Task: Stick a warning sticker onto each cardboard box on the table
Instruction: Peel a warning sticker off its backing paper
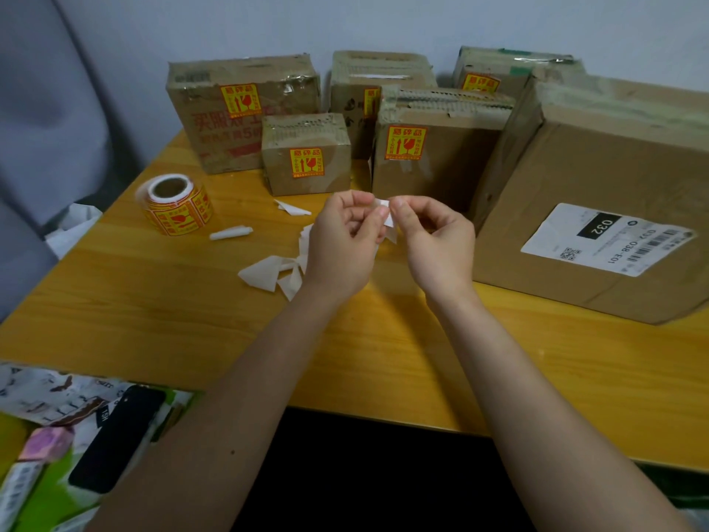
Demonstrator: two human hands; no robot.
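Head view: left hand point(341, 240) and right hand point(433, 240) were together over the table point(153, 309), fingertips of both pinched on one white piece, a sticker point(385, 215) seen from its back or its backing; couldn't tell which. Looked like peeling it for the big box point(598, 193) at right, the only box with no sticker showing.

Risks, as a judgement: the sticker could fold on itself or cling to a fingertip if the peel went crooked. The big box's face carried a shipping label point(606, 240); a careless placement would cover it. Paper scraps point(268, 272) lay right under the hands, so a dropped sticker might grab one.

Count: six boxes. Five showed a yellow-red sticker: back-left box point(215, 120), small front box point(307, 174), middle box point(433, 174), the one behind it point(356, 94), back-right box point(495, 71). One roll point(174, 205) at left, standing on end near the scraps. Scraps: about five, some overlapping, exact number unclear. One phone point(115, 435) off the table edge, lower left.
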